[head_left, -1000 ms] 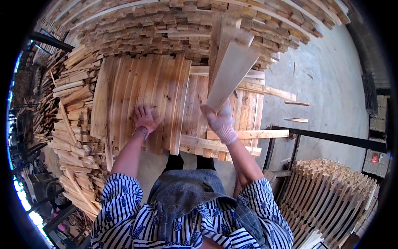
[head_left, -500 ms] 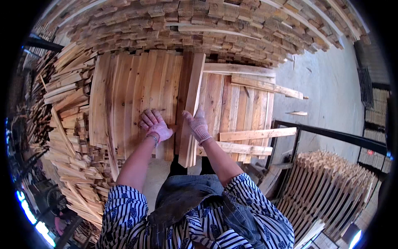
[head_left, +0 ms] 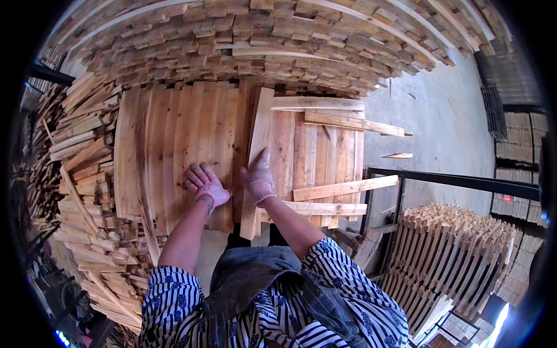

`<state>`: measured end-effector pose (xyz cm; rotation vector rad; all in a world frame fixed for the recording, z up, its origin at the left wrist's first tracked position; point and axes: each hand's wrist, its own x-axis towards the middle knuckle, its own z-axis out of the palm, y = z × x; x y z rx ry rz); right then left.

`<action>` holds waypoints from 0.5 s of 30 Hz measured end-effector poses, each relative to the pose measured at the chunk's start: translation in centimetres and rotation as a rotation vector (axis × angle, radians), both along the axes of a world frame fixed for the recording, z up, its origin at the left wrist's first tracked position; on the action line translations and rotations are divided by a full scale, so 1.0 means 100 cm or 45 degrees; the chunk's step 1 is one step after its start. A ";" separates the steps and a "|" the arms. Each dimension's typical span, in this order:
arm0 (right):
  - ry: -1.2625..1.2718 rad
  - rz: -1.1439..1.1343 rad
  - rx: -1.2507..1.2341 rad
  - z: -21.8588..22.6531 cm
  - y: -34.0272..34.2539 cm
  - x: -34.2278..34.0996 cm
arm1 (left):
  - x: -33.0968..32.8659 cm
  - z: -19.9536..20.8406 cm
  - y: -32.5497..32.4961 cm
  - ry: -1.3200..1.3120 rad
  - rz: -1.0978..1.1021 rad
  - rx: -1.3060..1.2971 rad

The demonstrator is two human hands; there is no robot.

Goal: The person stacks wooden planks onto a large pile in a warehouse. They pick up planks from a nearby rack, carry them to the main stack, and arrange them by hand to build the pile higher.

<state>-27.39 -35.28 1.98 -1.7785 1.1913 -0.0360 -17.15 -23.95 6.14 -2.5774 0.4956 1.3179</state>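
Observation:
A row of flat wooden boards (head_left: 168,133) lies side by side in front of me. My left hand (head_left: 206,187), in a pale pinkish work glove, rests on these boards with its fingers spread, holding nothing. Just right of it, my gloved right hand (head_left: 259,181) grips a long wooden plank (head_left: 261,124). Its thumb is at the plank's left edge and its index finger stretches along the wood. The plank runs lengthwise away from me, its near end (head_left: 249,225) jutting past the boards toward my body. The other fingertips are partly hidden.
Loose wooden strips (head_left: 345,187) lie across more boards (head_left: 313,153) at the right. Stacked timber (head_left: 261,35) rises behind, and piled offcuts (head_left: 87,191) stand left. A black metal rail (head_left: 452,184) and a bundle of slats (head_left: 447,255) are at the right.
The view has shifted, moving the scene left and down. The plank under my right hand looks tipped flatter. My left hand stays spread on the boards.

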 end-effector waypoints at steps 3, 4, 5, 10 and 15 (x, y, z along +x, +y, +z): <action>-0.022 0.054 0.205 0.039 -0.035 -0.018 | -0.001 0.000 0.003 -0.045 -0.017 0.017; -0.161 0.046 0.092 -0.008 -0.046 -0.032 | 0.001 -0.001 0.003 -0.033 -0.030 0.040; -0.302 0.015 -0.001 -0.021 -0.059 -0.044 | -0.001 0.016 -0.002 -0.062 -0.080 -0.025; -0.120 0.066 -0.036 -0.067 -0.052 -0.038 | -0.006 0.010 -0.004 -0.111 -0.099 -0.046; -0.199 0.138 0.266 -0.049 -0.059 -0.018 | -0.002 0.004 0.004 -0.030 -0.047 0.045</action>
